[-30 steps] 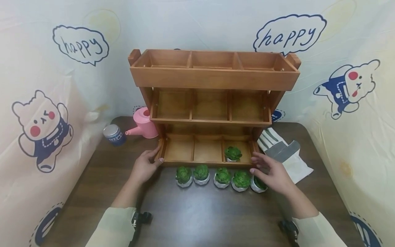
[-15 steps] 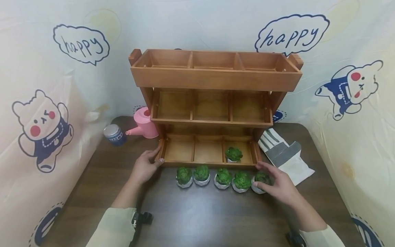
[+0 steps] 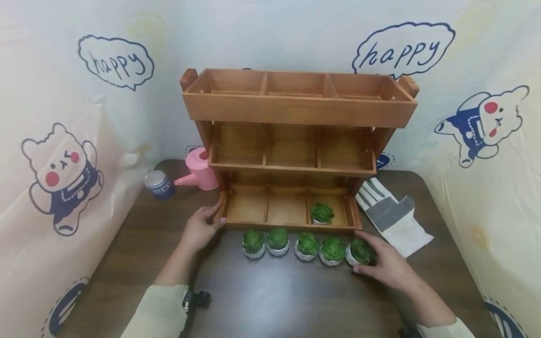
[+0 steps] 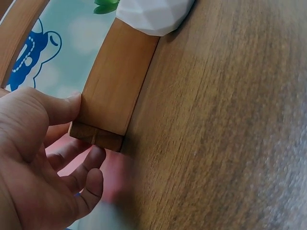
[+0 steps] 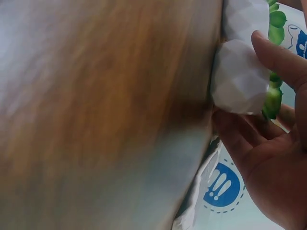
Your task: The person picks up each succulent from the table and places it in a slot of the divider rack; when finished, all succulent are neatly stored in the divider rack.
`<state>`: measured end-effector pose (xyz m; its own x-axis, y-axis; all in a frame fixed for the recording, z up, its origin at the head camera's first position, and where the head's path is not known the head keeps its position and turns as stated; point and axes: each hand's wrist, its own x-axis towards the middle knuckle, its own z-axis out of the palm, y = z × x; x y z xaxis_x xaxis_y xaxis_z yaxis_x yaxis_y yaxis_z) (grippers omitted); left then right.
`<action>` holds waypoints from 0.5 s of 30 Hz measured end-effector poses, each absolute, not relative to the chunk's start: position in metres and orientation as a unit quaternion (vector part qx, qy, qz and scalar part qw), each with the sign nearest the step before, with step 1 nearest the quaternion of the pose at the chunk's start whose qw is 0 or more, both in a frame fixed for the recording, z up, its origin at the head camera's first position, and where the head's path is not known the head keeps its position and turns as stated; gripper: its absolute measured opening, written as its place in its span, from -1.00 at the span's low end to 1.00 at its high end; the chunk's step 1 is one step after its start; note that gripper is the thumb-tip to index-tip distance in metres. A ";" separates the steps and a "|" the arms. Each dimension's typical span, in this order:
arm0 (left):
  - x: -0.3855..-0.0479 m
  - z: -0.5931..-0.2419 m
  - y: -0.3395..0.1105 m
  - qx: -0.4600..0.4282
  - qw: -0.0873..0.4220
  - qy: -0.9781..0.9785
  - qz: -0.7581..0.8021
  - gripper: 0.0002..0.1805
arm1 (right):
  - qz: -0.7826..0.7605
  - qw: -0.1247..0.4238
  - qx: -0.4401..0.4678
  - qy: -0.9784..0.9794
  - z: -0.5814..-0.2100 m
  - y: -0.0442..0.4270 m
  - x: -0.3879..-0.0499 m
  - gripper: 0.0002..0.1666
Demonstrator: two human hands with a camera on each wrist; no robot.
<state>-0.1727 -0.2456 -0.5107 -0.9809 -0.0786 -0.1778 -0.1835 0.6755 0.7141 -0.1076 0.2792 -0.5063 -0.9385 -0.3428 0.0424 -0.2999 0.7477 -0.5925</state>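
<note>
"Right hand (image 3: 392, 265): what is it doing?"

"Reaching about the end plant (image 3: 360, 252), rightmost of the row. Thumb and fingers are spread to either side of its pot (image 5: 240, 79); whether they pinch it, I can't tell."

"And the left hand (image 3: 198, 232)?"

"Pinching the rack (image 3: 296, 110) at its near left corner, thumb on the front, fingers at the end."

"How much is done?"

"One plant, by my count. The shelved plant (image 3: 322, 212) sits in the right compartment of the bottom tier (image 3: 287, 227). No other shows in the rack."

"So what's left?"

"Five stand on the desk (image 3: 270, 305), just on the rack's near side: the end plant, plus four more plants (image 3: 307, 244) to its left. I'd judge it early: one in, five out."

"Can (image 3: 202, 169), jar (image 3: 159, 185), glove (image 3: 405, 234)?"

"Neither hand is on them. Can and jar stand left of the rack; the glove lies right."
</note>
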 end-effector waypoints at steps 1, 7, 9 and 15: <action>-0.173 -0.511 -0.245 -0.072 0.067 0.913 0.396 -0.27 | -0.309 0.033 -0.170 0.935 -0.507 0.280 -0.107 0.07; -0.173 -0.511 -0.245 -0.073 0.064 0.912 0.399 -0.27 | -0.302 0.026 -0.165 0.938 -0.510 0.287 -0.104 0.02; -0.173 -0.511 -0.246 -0.073 0.064 0.911 0.400 -0.27 | -0.301 0.020 -0.166 0.939 -0.511 0.288 -0.104 -0.01; -0.174 -0.512 -0.244 -0.069 0.061 0.913 0.398 -0.26 | -0.315 0.009 -0.168 0.934 -0.512 0.291 -0.103 -0.05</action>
<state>-0.1736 -0.2442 -0.5119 -0.9830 -0.0772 -0.1664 -0.1744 0.6744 0.7175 -0.1032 0.2907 -0.5122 -0.9432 -0.3202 0.0886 -0.3084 0.7448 -0.5918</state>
